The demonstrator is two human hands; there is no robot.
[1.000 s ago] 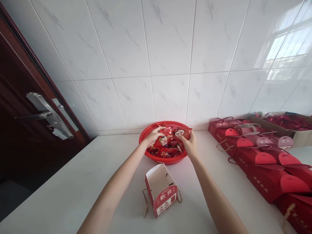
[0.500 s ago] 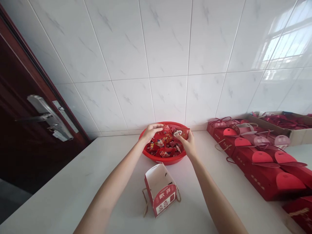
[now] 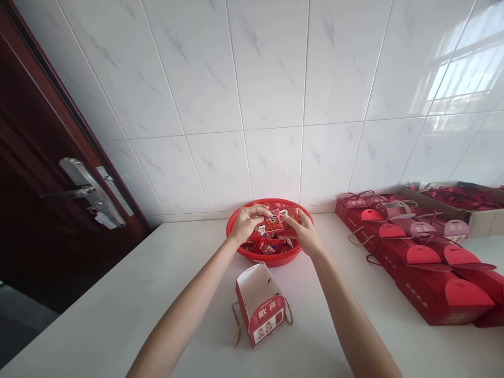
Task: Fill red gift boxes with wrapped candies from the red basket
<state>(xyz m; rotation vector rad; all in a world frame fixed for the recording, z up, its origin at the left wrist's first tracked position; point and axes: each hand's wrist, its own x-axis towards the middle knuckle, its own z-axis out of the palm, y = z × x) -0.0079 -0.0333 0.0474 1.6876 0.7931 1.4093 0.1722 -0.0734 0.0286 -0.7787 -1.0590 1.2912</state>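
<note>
**Two hands, two red packets, one red basket**

From where I stand, both hands are over the basket, each with something in its grip. The left hand has a lettered packet pinched between thumb and fingers, and the right hand grasps a second packet the same way. The two packets come together in the gap between the hands, though I can't tell whether they touch or merely overlap.

To handle them well, I'd say, pinch lightly near the sealed edges, so the wrappers don't crumple and whatever is inside isn't squeezed. Thumbs on the near side and fingertips behind seem right for such slippery wrapping, and holding the packets low over the basket means a slip costs nothing.

As for where things lie, the lettered packet is just right of the left grip, and the second packet just left of the right grip. More loose packets lie in the basket, below both grips. The open box sits on the bench, nearer the person than either grip, and the red boxes are well off to the right grip's right.
</note>
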